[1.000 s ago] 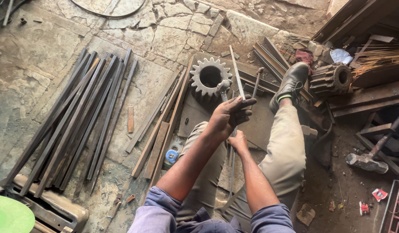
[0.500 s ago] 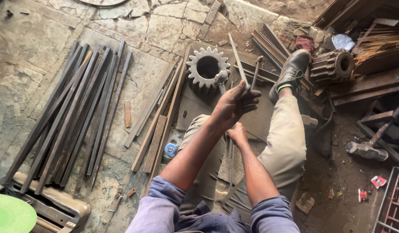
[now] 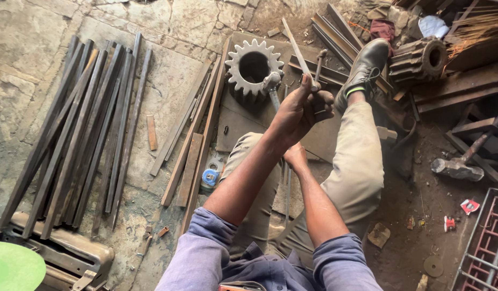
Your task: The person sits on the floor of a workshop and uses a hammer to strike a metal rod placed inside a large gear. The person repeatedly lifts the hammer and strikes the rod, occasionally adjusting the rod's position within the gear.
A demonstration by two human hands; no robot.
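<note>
My left hand (image 3: 305, 108) is raised over my lap and shut on a thin flat metal strip (image 3: 295, 47) that slants up and away past a large toothed gear (image 3: 254, 66). Just below it, partly hidden by my left wrist, my right hand (image 3: 296, 157) grips thin metal rods (image 3: 286, 188) that run down between my legs. A thick steel plate (image 3: 243, 126) lies under the gear in front of my knees. My right leg stretches forward and ends in a black shoe (image 3: 367, 64).
Long steel bars (image 3: 82, 134) lie bundled on the stone floor at left, and flat strips (image 3: 192, 129) beside the plate. A second gear (image 3: 418, 59) and scrap bars sit top right. A sledgehammer (image 3: 458, 164), a red grate (image 3: 486, 242) and a green disc (image 3: 12, 267) are nearby.
My left hand has lifted the strip a little higher and farther from me. My right hand stays under it on the rods.
</note>
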